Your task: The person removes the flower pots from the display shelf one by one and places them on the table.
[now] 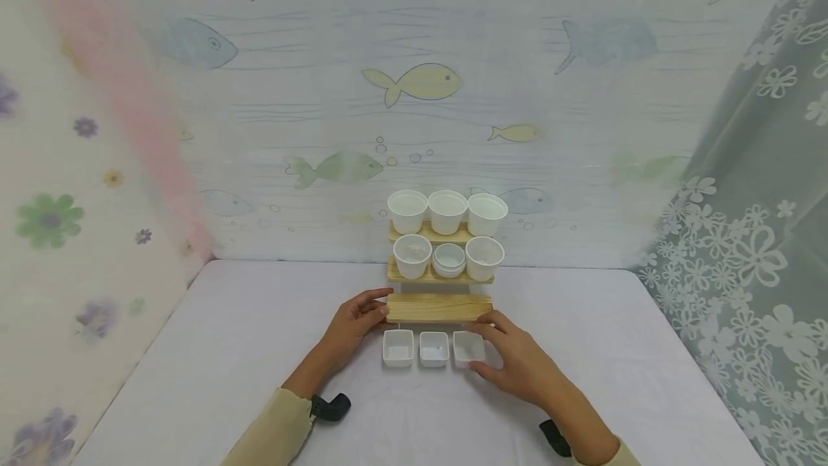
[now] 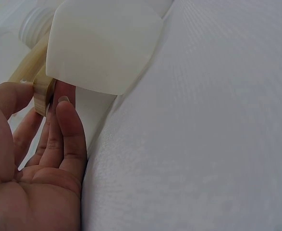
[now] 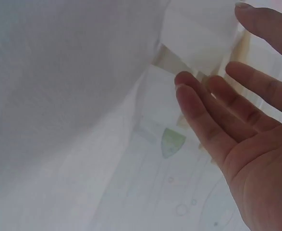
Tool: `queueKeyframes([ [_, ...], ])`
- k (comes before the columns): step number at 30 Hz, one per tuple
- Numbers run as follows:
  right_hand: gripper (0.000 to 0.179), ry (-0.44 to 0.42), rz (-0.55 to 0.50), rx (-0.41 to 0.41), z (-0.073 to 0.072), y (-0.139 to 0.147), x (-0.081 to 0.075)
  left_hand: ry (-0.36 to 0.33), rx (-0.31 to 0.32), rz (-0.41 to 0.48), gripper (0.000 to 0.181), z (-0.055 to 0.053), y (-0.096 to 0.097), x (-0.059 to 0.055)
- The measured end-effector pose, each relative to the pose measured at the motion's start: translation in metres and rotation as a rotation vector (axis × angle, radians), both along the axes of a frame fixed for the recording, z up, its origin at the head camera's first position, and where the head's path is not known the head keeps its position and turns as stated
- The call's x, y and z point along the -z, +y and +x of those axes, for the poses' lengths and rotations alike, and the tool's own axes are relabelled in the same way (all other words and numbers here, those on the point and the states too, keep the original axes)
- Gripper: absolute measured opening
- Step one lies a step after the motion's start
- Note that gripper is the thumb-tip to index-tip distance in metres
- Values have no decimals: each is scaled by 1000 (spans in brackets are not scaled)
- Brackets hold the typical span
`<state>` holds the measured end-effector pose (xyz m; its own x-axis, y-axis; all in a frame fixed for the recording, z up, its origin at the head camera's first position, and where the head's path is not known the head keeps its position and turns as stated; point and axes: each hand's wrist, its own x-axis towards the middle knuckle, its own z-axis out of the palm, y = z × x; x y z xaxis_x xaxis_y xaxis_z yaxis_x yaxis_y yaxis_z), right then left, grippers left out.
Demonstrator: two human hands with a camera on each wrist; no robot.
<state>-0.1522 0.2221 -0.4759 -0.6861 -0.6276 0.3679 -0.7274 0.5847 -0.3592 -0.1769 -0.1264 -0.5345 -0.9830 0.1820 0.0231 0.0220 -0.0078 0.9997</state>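
Observation:
A stepped stand with wooden shelf boards stands at the table's middle. My left hand [image 1: 351,322] is at the left end of its lowest wooden board [image 1: 440,308]; in the left wrist view the thumb [image 2: 17,94] and fingers pinch that board's end. Three small square white cups sit in front of the board: a left one [image 1: 397,349], a middle one [image 1: 434,349] and a right one [image 1: 468,349]. Around the right cup my right hand [image 1: 517,362] is spread, fingers near the board's right end and thumb by the cup's front. Its fingers look loosely extended; contact is unclear.
Round white cups [image 1: 447,212] line the top shelf. On the middle shelf stand two more cups [image 1: 412,256] with small stacked round containers [image 1: 449,259] between them. A white cloth [image 1: 259,351] covers the table; behind is a fish-patterned curtain [image 1: 420,34].

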Motion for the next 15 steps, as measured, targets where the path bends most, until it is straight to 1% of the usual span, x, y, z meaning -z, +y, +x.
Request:
queueKeyframes([
  [3, 57, 1, -10, 21, 0, 2, -3, 3, 0, -8, 48, 0, 0, 0],
  [10, 49, 44, -64, 33, -4, 5, -10, -1, -4, -15, 46, 0, 0, 0],
  [15, 47, 68, -109, 52, -8, 8, -15, -1, -9, -11, 45, 0, 0, 0],
])
